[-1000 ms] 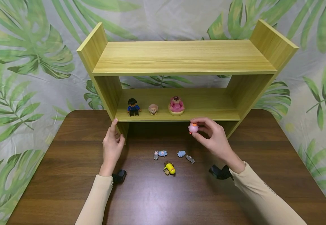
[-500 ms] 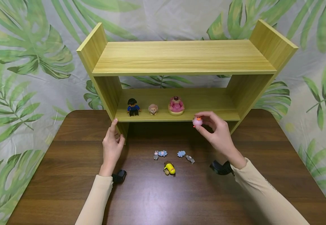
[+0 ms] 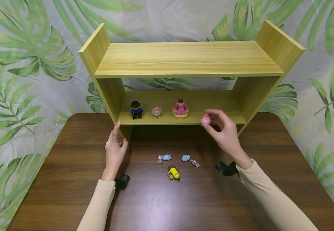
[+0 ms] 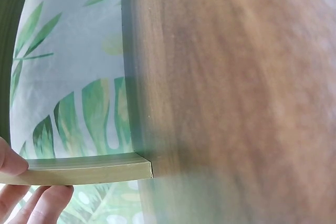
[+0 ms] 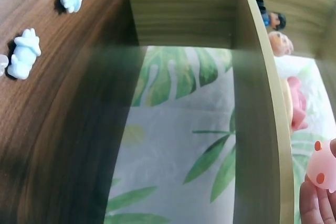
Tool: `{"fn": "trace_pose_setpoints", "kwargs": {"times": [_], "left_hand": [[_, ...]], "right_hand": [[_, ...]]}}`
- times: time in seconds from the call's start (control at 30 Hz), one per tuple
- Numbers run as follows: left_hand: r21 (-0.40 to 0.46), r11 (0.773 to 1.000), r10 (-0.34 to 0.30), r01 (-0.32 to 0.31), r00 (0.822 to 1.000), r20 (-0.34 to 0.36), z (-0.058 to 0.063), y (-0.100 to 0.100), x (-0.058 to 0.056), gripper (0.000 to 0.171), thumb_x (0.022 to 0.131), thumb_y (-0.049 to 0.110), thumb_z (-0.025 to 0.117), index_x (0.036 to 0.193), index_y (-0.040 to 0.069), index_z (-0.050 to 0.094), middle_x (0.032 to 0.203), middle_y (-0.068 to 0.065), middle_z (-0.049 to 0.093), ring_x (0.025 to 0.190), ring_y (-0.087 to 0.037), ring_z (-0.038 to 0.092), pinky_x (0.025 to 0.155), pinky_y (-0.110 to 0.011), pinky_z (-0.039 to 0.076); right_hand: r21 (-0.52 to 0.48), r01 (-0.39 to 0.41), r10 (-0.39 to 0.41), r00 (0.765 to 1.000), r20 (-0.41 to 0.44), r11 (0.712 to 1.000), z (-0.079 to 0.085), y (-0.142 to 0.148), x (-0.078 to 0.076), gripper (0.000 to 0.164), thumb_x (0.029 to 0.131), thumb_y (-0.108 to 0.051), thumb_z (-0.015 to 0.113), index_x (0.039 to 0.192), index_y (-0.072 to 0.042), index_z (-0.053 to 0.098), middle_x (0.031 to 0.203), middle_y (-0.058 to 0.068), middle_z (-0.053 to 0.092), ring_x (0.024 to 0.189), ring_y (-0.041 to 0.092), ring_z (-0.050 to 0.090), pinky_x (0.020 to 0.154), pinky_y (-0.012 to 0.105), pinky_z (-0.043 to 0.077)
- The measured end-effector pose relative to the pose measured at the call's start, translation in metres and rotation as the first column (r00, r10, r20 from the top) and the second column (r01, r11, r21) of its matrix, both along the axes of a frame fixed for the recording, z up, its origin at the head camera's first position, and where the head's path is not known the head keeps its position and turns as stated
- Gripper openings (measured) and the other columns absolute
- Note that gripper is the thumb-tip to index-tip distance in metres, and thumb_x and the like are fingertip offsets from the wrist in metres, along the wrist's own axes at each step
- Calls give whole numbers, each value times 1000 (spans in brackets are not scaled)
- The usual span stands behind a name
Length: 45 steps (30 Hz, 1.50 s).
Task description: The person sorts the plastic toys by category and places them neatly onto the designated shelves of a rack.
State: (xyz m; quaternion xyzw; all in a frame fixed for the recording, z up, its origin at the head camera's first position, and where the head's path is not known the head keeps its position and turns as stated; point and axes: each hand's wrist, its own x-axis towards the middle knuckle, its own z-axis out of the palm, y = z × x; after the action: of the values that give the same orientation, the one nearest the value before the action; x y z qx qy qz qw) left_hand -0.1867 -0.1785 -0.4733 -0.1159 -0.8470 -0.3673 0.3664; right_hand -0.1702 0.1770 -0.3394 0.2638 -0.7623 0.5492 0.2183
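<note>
One pink bird, upright, faces outward; right hand pinches it, left hand grips the shelf.

Pale, leaf-printed cloth hangs behind a dark wood-grain table, light glaring off its top

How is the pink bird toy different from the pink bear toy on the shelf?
The pink bird toy is held in the right grip, while the pink bear toy sits on the shelf with no hand on it.
The bird is paler pink with an orange beak; the bear is deeper pink with a pale yellow base.
The bird looks smaller than the bear.
Both are pinkish toys.
</note>
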Motion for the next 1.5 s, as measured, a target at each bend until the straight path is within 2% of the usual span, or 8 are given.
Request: {"fn": "trace_pose_setpoints", "kwargs": {"times": [0.27,0.4,0.5,0.67,0.9,1.07,1.3,1.5], "left_hand": [[3,1000,-1,1,1000,-5,1,0,0,86,80,-17,55,147,31,30,106,-21,55,70,-30,52,53,-39,49],[7,1000,-3,3,1000,-16,0,0,0,87,79,-19,55,146,31,30,107,-21,56,71,-31,54,52,-40,50],[12,1000,-6,6,1000,2,0,0,0,86,81,-17,55,147,32,29,109,-22,55,73,-32,54,54,-41,51],[12,1000,-6,5,1000,15,1,-1,0,83,82,-15,55,147,31,30,108,-22,55,73,-32,54,56,-42,52],[17,1000,-6,5,1000,21,0,-1,0,84,82,-15,55,147,31,30,109,-22,55,74,-31,54,57,-42,53],[15,1000,2,-2,1000,11,-1,-1,-1,84,81,-15,56,146,31,30,106,-21,55,72,-31,54,56,-41,52],[16,1000,-1,0,1000,14,-1,-1,0,84,81,-16,55,147,31,30,108,-21,55,73,-30,54,55,-40,52],[19,1000,-13,13,1000,25,0,-1,1,83,82,-15,55,147,31,30,105,-21,54,71,-32,52,56,-40,51]], "right_hand": [[0,50,-50,999,19,999,-17,10,-23,40,80,14,68,118,9,58,109,20,61,95,13,60,83,21,48],[34,58,-58,998,14,998,-2,4,-17,38,80,16,66,116,14,56,108,25,60,95,24,61,83,23,49],[67,71,-73,997,25,995,10,-1,-10,36,80,17,64,115,18,54,108,29,59,95,33,60,84,24,49],[123,101,-107,993,43,987,11,-1,-13,32,83,14,64,114,17,56,108,29,59,97,37,60,85,25,48],[163,136,-144,989,38,977,-12,10,-35,32,85,5,67,116,9,60,109,20,62,98,30,63,86,35,49],[189,150,-157,987,23,970,-18,13,-40,33,86,0,68,118,6,60,109,18,62,99,30,63,86,36,49],[181,148,-154,988,18,972,-12,8,-37,36,85,3,68,119,8,58,110,21,61,100,31,62,86,38,49],[190,131,-140,990,31,973,10,-1,-17,38,83,12,66,118,15,54,110,29,58,101,39,59,87,46,47]]}}
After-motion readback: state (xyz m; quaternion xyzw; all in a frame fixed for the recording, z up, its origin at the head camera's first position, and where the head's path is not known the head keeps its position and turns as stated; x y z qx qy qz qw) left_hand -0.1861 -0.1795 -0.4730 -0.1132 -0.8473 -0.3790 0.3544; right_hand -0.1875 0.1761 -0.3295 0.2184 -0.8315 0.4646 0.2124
